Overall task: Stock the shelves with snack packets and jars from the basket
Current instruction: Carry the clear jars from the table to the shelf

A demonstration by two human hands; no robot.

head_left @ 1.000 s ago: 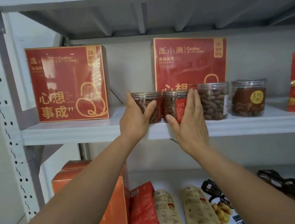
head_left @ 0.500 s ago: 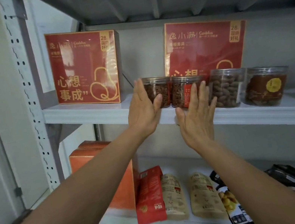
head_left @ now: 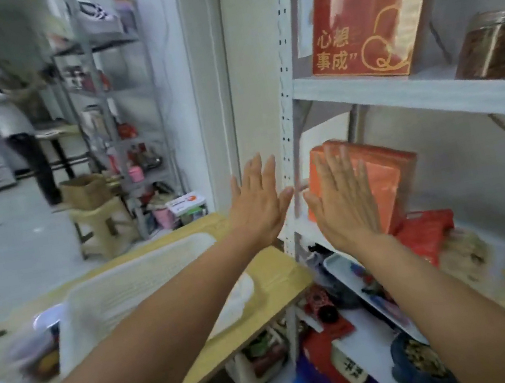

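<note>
My left hand (head_left: 258, 205) and my right hand (head_left: 343, 199) are both raised in the air with fingers straight and spread, holding nothing. They hang in front of the grey shelf unit's left post (head_left: 286, 111), clear of the shelves. A white plastic basket (head_left: 121, 295) sits on the wooden table at lower left, below my left forearm. One jar of brown snacks (head_left: 497, 45) stands on the upper shelf (head_left: 395, 91) at the right edge. Red and beige snack packets (head_left: 428, 238) lie on the lower shelf.
A red gift box (head_left: 370, 8) stands on the upper shelf, an orange box (head_left: 383, 175) on the shelf below. More packets fill the bottom tray (head_left: 354, 278). Another person (head_left: 11, 115) stands at the far left by a second rack (head_left: 119, 113), stool and carton.
Both hands have left the jars on the upper shelf and dropped away, open. My view has swung left and down, bringing the basket, table and room into sight.
</note>
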